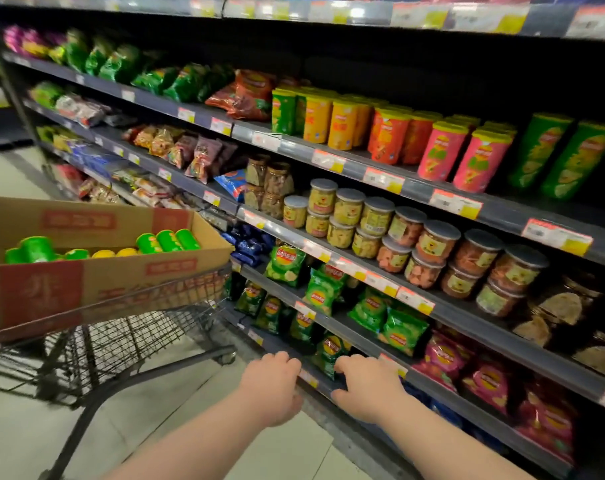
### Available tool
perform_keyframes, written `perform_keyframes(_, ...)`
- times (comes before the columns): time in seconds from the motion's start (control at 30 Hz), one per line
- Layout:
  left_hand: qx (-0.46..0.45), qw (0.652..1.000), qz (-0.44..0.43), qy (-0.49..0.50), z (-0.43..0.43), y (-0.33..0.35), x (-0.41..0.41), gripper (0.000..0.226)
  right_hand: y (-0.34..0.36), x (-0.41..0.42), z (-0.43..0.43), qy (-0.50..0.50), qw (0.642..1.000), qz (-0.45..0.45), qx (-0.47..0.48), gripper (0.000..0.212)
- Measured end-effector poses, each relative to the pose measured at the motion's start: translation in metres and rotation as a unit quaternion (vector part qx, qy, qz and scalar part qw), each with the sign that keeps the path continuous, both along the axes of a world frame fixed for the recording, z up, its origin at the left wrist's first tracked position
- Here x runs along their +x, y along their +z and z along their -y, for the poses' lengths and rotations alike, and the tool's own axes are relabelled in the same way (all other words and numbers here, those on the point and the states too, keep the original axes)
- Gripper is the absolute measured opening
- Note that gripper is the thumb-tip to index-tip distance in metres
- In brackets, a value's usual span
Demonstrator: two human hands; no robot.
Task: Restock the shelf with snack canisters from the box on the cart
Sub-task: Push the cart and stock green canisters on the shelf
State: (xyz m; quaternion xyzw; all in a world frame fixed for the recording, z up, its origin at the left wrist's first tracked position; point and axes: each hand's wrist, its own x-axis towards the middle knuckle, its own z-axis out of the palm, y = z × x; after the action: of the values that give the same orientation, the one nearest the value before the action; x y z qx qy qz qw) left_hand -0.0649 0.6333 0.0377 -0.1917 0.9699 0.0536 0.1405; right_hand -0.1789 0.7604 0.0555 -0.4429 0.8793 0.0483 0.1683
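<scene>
Both hands reach to a low shelf beside the cart

The right hand (367, 386) curls its fingers over the front rail (323, 389) of a low shelf, thumb beneath, just beside a green chip bag (328, 351). The left hand (271, 375) is at the same rail with its fingers curled, but it is not possible to tell whether it grips anything. The green snack canisters (169, 240) lie in the open cardboard box (121, 282) on top of the wire cart (138, 327), to the left of the hands. More canisters (342, 124) stand upright on a higher shelf.
</scene>
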Motion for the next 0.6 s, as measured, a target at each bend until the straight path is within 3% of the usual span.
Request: perform_keyframes(0.6,0.039,0.980,-0.006,0.193,0.254,-0.017,0.130,0.049,-0.019,0.089,0.287,0.130,0.991,0.023,0.027,0.041)
